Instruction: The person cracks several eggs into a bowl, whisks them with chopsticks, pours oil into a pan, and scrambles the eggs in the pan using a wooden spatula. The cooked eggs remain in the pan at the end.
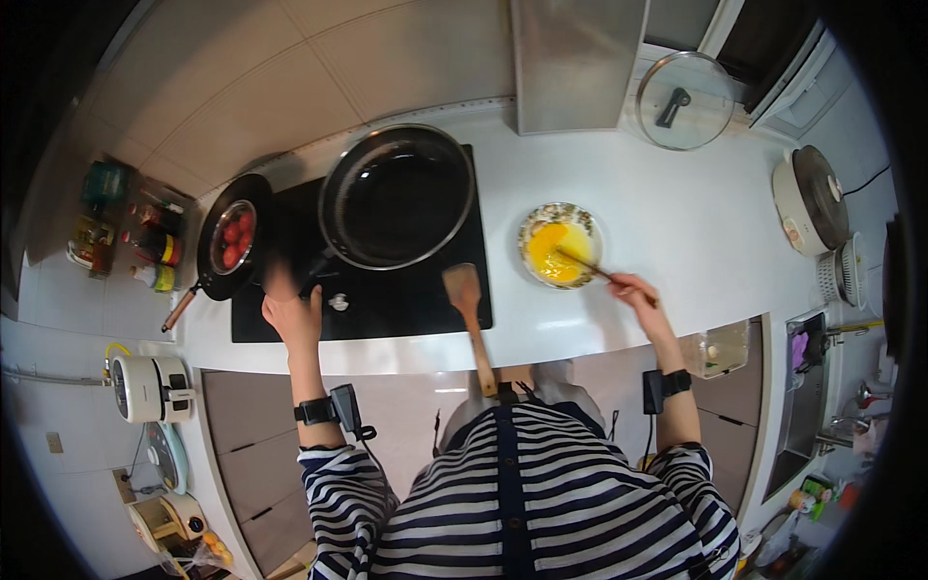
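Observation:
My right hand (636, 296) holds chopsticks (586, 265), whose tips are in the egg mixture (554, 250) inside a patterned bowl (528, 270) on the white counter. To the left, my left hand (290, 312) is over the front left of the black cooktop (406, 308), near the handle of a large black wok (396, 196). That hand's fingers are partly blurred, and whether they touch the handle cannot be told. A wooden spatula (465, 293) lies across the cooktop's front right edge, its handle reaching over the counter edge.
Left of the wok, a smaller black pan (211, 285) bears a clear bowl of red tomatoes (232, 239). Sauce bottles (156, 245) stand at the left wall. A glass lid (685, 101) is at the back right, an electric pot (812, 199) at the far right, beside a sink (794, 428).

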A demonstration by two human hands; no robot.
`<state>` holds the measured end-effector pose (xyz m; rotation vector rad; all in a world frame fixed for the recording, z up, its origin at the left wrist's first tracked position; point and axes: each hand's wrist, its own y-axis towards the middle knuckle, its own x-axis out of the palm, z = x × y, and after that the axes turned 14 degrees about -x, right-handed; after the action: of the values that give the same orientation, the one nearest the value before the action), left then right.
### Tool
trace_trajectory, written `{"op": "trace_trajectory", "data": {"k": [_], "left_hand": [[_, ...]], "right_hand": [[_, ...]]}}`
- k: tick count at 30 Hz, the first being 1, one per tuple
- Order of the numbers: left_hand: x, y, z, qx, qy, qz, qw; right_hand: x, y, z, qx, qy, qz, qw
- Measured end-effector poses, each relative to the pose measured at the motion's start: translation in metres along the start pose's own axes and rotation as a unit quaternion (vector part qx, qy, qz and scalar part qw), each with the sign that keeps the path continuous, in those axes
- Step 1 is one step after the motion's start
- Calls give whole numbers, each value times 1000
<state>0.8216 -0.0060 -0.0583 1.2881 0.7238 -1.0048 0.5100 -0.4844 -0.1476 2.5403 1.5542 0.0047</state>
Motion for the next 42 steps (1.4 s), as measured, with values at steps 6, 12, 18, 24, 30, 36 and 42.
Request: {"op": "trace_trajectory", "data": {"k": [6, 12, 18, 24, 30, 36, 42], "left_hand": [[1, -93, 101, 48, -213, -56, 974], [22, -197, 178, -47, -263, -283, 921], [30, -225, 213, -67, -288, -371, 880], [64, -212, 233, -67, -373, -478, 792], [97, -198, 261, -278, -467, -517, 661], [80, -191, 207, -81, -126, -417, 896], [59, -212, 159, -155, 86, -533, 827]], "right_hand": [[-36, 15, 9, 22, 89, -84, 992], [-57, 39, 15, -23, 94, -59, 994], [-64, 54, 15, 35, 113, -143, 983], [-61, 56, 20, 52, 147, -134, 979], [-62, 53, 23, 61, 163, -134, 976], [-56, 49, 23, 78, 157, -105, 979], [-52, 50, 29, 127, 69, -115, 983]]}}
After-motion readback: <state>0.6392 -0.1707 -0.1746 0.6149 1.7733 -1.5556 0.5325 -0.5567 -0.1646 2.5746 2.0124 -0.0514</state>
